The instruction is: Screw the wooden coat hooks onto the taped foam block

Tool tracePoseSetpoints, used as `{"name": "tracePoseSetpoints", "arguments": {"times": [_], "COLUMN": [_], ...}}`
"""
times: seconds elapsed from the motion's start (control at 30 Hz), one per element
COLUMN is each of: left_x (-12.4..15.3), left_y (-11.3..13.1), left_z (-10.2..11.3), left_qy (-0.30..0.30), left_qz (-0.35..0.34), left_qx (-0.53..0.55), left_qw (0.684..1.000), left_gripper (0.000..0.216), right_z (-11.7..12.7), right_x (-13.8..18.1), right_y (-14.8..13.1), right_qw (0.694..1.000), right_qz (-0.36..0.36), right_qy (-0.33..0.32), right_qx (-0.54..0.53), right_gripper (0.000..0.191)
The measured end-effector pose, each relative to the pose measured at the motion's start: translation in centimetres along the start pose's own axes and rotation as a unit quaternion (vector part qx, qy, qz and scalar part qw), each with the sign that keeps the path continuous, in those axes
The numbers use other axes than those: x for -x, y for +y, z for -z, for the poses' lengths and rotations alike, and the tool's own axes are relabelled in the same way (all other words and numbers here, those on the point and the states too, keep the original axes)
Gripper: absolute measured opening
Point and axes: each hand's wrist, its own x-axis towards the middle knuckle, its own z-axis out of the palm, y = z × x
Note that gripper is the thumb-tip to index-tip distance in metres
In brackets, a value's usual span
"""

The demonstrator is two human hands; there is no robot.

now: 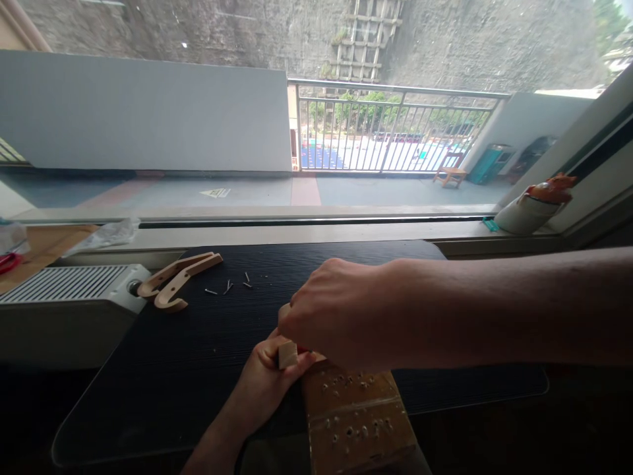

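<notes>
My left hand [267, 373] is wrapped round a pale wooden piece [287, 355], whose squared end shows between thumb and fingers. Above and against it, my right hand [331, 310] is closed in a fist with the knuckles up; what it holds is hidden beneath the fingers. Both hands meet at the far end of a brown taped cardboard box [361, 422] with many punched holes in its top. To the left on the black table [212, 382] lie two curved wooden pieces [185, 274] with drilled holes. Several small screws [229, 286] are scattered beside them.
A white slatted radiator [74, 290] stands left of the table, with cardboard [54, 244] and a clear plastic bag [106, 234] by it. A window sill [297, 235] runs behind the table, bearing a white container with an orange-brown top [534, 204] at right.
</notes>
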Motion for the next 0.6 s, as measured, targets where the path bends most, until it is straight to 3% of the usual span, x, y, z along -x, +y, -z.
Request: {"name": "tracePoseSetpoints", "arguments": {"times": [0.13, 0.3, 0.37, 0.5, 0.6], "left_x": [0.1, 0.1, 0.0, -0.1, 0.0], "left_y": [1.0, -0.1, -0.7, -1.4, -1.3], "left_z": [0.1, -0.1, -0.2, -0.2, -0.2], "left_qy": [0.013, -0.005, -0.008, -0.004, -0.02], "left_qz": [-0.044, 0.003, 0.003, -0.014, -0.016], "left_qx": [0.0, 0.016, 0.021, 0.013, 0.022], "left_qw": [0.999, 1.0, 1.0, 1.0, 0.999], "left_gripper": [0.01, 0.014, 0.016, 0.016, 0.017], "right_z": [-0.3, -1.0, -1.2, -0.9, -0.4], "right_x": [-0.2, -0.8, -0.8, -0.5, -0.1], "right_y": [-0.4, 0.4, 0.8, 1.1, 1.0], "right_qw": [0.999, 1.0, 0.999, 0.986, 0.996], "right_qz": [0.033, 0.018, -0.024, -0.137, -0.083], "right_qy": [-0.013, -0.006, 0.005, 0.0, 0.001], "right_qx": [0.02, -0.018, -0.043, -0.095, -0.033], "right_gripper": [0.01, 0.008, 0.003, 0.014, 0.009]}}
